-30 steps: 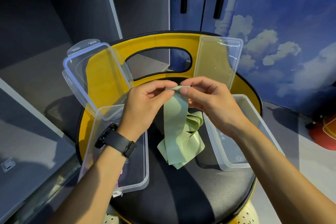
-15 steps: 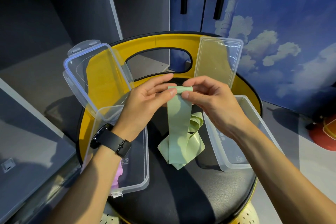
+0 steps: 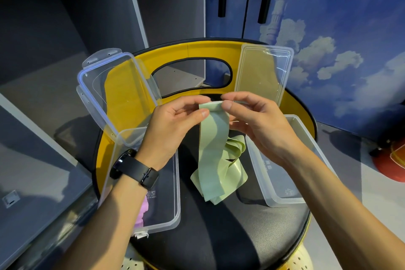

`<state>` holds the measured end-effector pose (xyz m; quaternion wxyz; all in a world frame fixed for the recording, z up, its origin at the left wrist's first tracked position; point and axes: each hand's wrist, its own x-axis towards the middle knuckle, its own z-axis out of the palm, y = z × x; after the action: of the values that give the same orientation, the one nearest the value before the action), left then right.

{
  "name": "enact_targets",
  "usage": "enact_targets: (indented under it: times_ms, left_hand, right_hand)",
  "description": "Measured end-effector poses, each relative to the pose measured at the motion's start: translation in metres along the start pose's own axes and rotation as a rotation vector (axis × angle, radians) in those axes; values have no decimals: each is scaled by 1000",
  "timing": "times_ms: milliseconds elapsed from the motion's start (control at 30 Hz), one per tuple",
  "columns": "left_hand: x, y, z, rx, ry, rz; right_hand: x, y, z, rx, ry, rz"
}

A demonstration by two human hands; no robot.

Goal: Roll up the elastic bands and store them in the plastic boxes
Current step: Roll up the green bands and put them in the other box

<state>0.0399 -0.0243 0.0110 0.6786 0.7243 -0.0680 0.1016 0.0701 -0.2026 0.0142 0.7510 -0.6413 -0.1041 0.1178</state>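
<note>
**Green band: first turns of the roll being started**

Step in hand: rolling, at the very start. The person holds the top end of the flat pale-green elastic band [image 3: 213, 149] up over the black round stool seat w/ yellow backrest [image 3: 230, 237], between two boxes. Only a small fold or first turn shows at the top edge; the rest hangs down as a flat strip and ends in a loose crumpled heap on the seat. So most of the roll isn't made yet, and storing hasn't begun for this band.

Fingers: left hand [image 3: 168, 129] pinches the band's top left corner, thumb in front, forefinger curled over behind; other fingers tucked loosely. Right hand [image 3: 260, 125] pinches the top right corner the same way, thumb tip on the front face, forefinger over the top; remaining fingers curled below, near the strip. Neither hand is spread.

Next move, as a guess: keep turning the top edge over itself w/ both thumbs, edges kept even, drawing slack up from the heap.

The clear plastic box on the right [image 3: 282, 182] sits open and looks empty, lid [image 3: 263, 72] propped on the backrest behind it. The clear plastic box on the left [image 3: 162, 215], hinged lid up, holds something pink [image 3: 141, 215], partly hidden by the left forearm.
</note>
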Motion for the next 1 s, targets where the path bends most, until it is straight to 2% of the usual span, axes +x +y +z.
enact_targets:
  times_ms: [267,400,533,767,1000]
  left_hand:
    - [0,0,0,-43,-26,-15]
    - [1,-1,1,-83,12,-85]
    - [2,0,1,-67,23,-82]
    - [1,-1,-1,-144,19,-87]
    - [2,-1,-2,-151,4,-85]
  right_hand:
    - [0,-2,1,25,1,-69]
    - [0,-2,1,37,18,-105]
    - [0,-1,2,10,15,-114]
    - [-1,-3,1,42,-44,9]
    - [0,-3,1,80,-23,-14]
